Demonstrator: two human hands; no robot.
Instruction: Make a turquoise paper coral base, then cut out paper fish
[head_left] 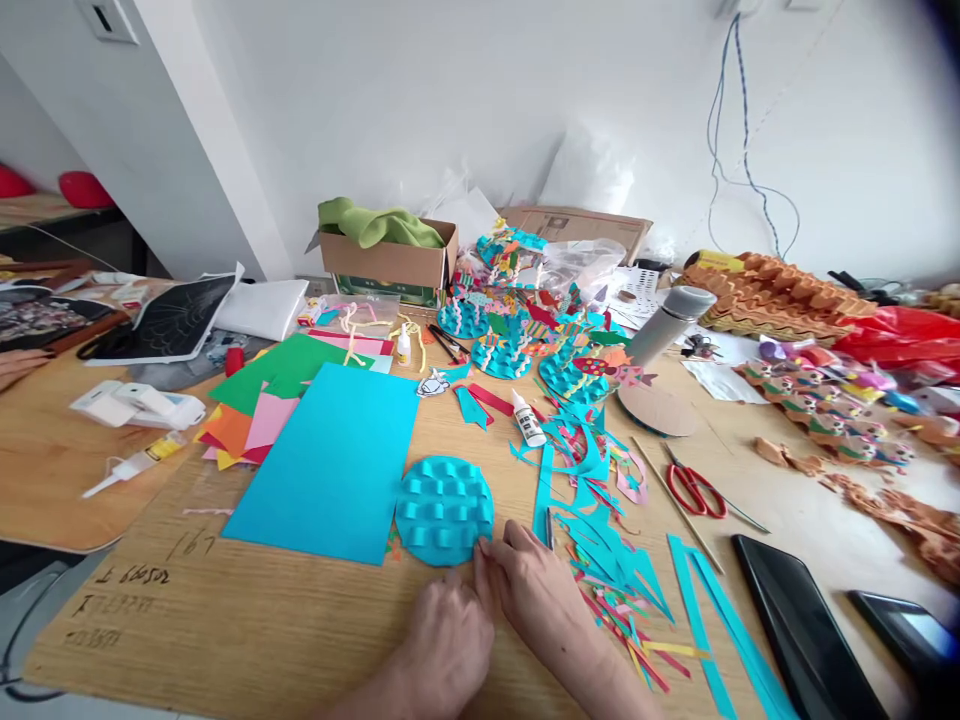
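A round blue paper disc [444,490] lies on the wooden table, with rows of raised paper loops across it. My right hand [534,578] is closed at its lower right rim, fingertips pinched against the edge. Close beside it, just below the disc, my left hand [448,632] is curled with its knuckles up; its fingertips and anything in them are hidden. A large blue sheet of paper [330,460] lies left of the disc, near its edge. Blue paper scraps [607,550] and thin coloured strips are heaped to the right of my hands.
Behind stand a white glue bottle [529,420], decorated blue discs with paper fish [502,345] and a cardboard box [390,262]. Red-handled scissors [696,492], a wooden stick [679,505] and a black phone [802,625] lie right. Another person's hand [22,367] shows far left.
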